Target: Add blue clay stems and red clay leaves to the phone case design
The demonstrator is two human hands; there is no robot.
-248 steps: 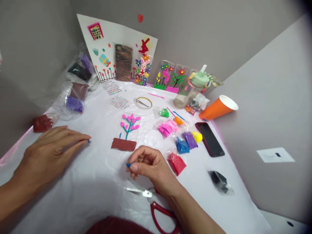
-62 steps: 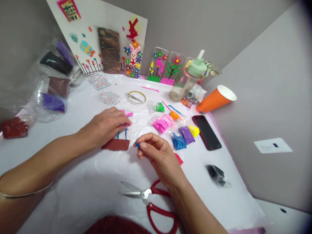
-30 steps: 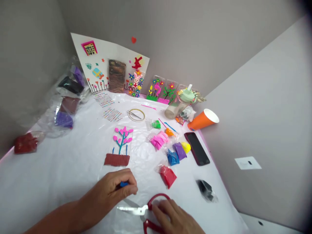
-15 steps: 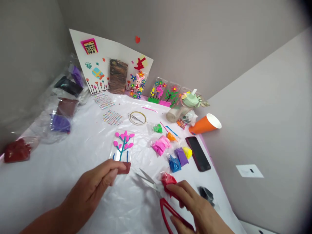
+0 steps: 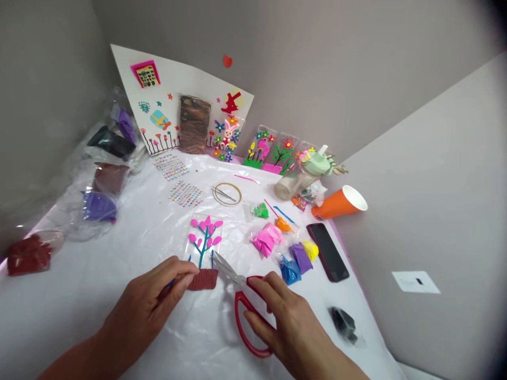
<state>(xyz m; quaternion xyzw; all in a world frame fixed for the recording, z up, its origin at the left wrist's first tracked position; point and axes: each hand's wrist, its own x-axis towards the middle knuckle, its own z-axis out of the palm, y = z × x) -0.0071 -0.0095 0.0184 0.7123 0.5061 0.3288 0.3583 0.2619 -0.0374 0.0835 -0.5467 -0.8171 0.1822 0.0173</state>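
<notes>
A clear plate (image 5: 217, 232) lies on the white sheet, bearing a teal-stemmed plant with pink petals (image 5: 204, 240) above a brown clay strip (image 5: 204, 279). Thin blue strips stand beside the stem. My left hand (image 5: 158, 290) is pinched at the strip's left end; a bit of blue shows between its fingers, mostly hidden. My right hand (image 5: 283, 316) holds red-handled scissors (image 5: 237, 279), blades slightly apart, their tips near the right blue strip.
Bagged pink clay (image 5: 267, 239), blue clay (image 5: 290, 270) and other colours lie right of the plate. Beyond are a phone (image 5: 328, 252), an orange cup (image 5: 338, 204) and a bottle (image 5: 297, 177). Gem sheets (image 5: 186, 193) and a hoop (image 5: 227, 194) lie behind; bagged clay (image 5: 29, 255) sits left.
The scissors have moved left and up toward the plate. My left fingers have drawn off the brown strip into a pinch. The view has shifted slightly.
</notes>
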